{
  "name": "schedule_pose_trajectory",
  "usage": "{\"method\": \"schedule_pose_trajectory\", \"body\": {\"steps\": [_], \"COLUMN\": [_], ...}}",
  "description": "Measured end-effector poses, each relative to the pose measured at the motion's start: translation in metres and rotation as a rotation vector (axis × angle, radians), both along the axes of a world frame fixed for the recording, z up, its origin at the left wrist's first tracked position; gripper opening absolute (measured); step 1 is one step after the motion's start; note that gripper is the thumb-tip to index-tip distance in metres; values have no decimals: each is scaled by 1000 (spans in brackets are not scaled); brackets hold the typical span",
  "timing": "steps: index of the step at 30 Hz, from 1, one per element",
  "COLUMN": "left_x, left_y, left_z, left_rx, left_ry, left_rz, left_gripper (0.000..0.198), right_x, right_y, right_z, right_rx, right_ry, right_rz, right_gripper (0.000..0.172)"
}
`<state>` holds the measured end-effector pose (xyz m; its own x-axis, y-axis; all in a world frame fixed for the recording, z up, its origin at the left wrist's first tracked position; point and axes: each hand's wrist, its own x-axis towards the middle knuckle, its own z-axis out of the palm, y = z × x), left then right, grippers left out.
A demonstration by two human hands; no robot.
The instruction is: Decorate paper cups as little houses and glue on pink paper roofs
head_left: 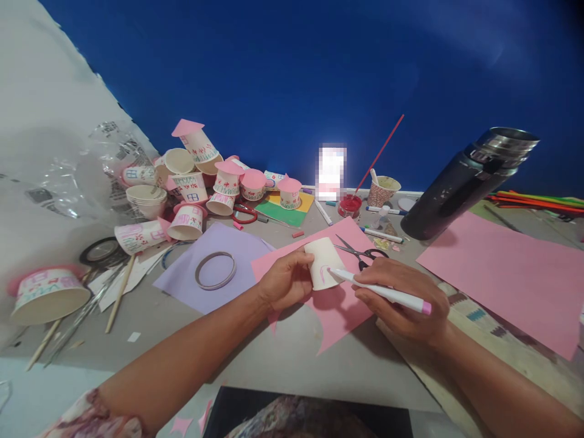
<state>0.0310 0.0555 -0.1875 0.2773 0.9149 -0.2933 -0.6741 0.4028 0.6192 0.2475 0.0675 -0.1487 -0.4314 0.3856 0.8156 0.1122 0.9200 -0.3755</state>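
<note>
A small white paper cup (322, 255) is held by my left hand (288, 278), thumb on its side and fingers behind it. The cup bears a curved pink line. My right hand (401, 298) grips a white marker (392, 295) with a pink end, and its tip touches the cup beside that line. Underneath lies a cut sheet of pink paper (342, 316). Black-handled scissors (356, 250) rest on the sheet just behind the cup, with their blades apart.
Decorated cups with pink paper roofs (194, 143) are piled at the back left. A tape ring (215, 271) lies on purple paper (182, 286). Rightward are a dark flask (456, 188), a patterned cup (383, 191) and more pink paper (511, 280).
</note>
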Motion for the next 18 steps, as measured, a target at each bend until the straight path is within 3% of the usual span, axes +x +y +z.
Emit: {"method": "schedule_pose_trajectory", "body": {"steps": [10, 18], "left_x": [0, -1], "left_y": [-2, -2], "left_z": [-1, -1], "left_rx": [30, 34], "left_ry": [-21, -47], "left_rz": [-45, -55], "left_gripper": [24, 36], "right_x": [-2, 0], "right_y": [0, 0], "right_z": [-1, 3], "right_rx": [9, 29], "right_ry": [-4, -4], "right_rz": [8, -38], "right_gripper": [18, 21]}}
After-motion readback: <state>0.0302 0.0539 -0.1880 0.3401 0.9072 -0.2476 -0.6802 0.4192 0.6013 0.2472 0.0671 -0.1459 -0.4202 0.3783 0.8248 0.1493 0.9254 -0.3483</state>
